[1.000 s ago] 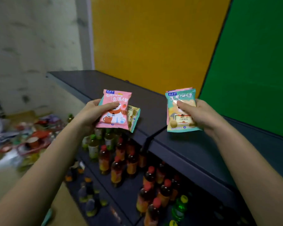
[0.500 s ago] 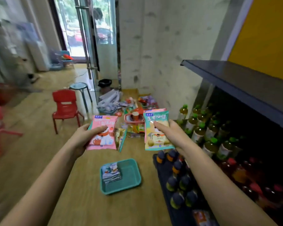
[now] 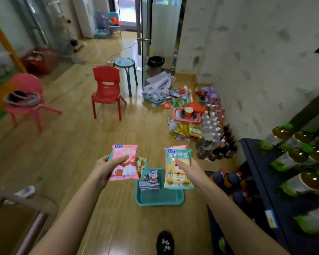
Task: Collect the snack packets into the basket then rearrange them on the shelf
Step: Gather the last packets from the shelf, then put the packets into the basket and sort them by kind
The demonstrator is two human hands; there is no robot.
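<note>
My left hand [image 3: 104,169] grips a pink snack packet [image 3: 124,162] with a second yellowish packet [image 3: 141,167] tucked behind it. My right hand [image 3: 191,171] holds a teal and yellow snack packet [image 3: 177,172], with a pink one just showing behind its top edge. Both hands hover above a teal basket [image 3: 160,197] on the wooden floor. A small stack of blue-white packets [image 3: 151,179] lies inside the basket at its far end. The dark shelf unit [image 3: 261,181] with bottles stands at the right.
A pile of loose snack packets [image 3: 186,129] and a pink basket [image 3: 186,115] lie ahead by the wall, beside rows of bottles [image 3: 215,135]. A red chair [image 3: 107,91], a stool [image 3: 125,70] and a pink chair [image 3: 26,100] stand further off. My shoe [image 3: 165,242] is near the bottom edge.
My view has swung left from the shelf top to the floor. Both hands keep their packets and now hang over the teal basket, which has come closer to centre.
</note>
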